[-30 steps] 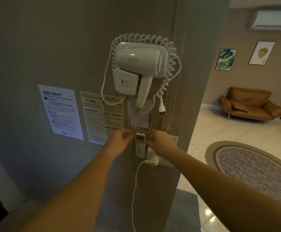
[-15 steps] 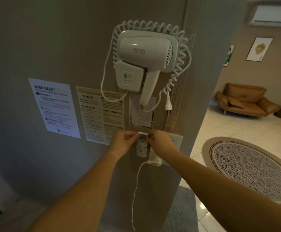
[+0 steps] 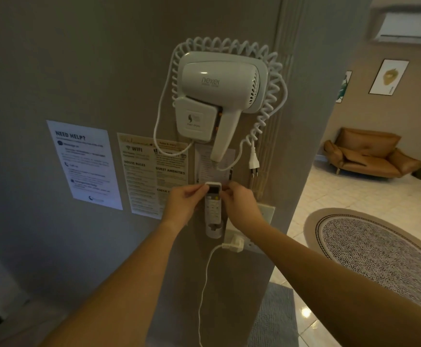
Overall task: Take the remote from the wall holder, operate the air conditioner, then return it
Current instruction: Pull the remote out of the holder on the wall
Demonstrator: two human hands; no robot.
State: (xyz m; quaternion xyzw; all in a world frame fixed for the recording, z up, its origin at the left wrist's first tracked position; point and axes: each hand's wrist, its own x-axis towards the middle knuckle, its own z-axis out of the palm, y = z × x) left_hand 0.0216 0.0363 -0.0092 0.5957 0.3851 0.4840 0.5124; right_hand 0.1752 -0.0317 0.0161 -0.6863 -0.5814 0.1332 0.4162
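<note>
The white remote [image 3: 213,202] stands upright against the wall, its top raised well above the small white wall holder [image 3: 214,231], its lower end still at the holder's mouth. My left hand [image 3: 183,204] pinches the remote's top from the left. My right hand [image 3: 239,205] pinches it from the right. The air conditioner [image 3: 409,26] hangs high on the far wall at the upper right, partly cut off by the frame edge.
A white hair dryer [image 3: 217,96] with a coiled cord is mounted just above my hands. Printed notices [image 3: 151,176] are stuck to the wall at left. A wall socket with a white plug [image 3: 235,244] sits below right. Beyond the wall corner are a brown sofa [image 3: 369,156] and a round rug [image 3: 379,251].
Both hands closed on the remote's top and slid it upward out of the holder. The camera has moved closer to the wall.
</note>
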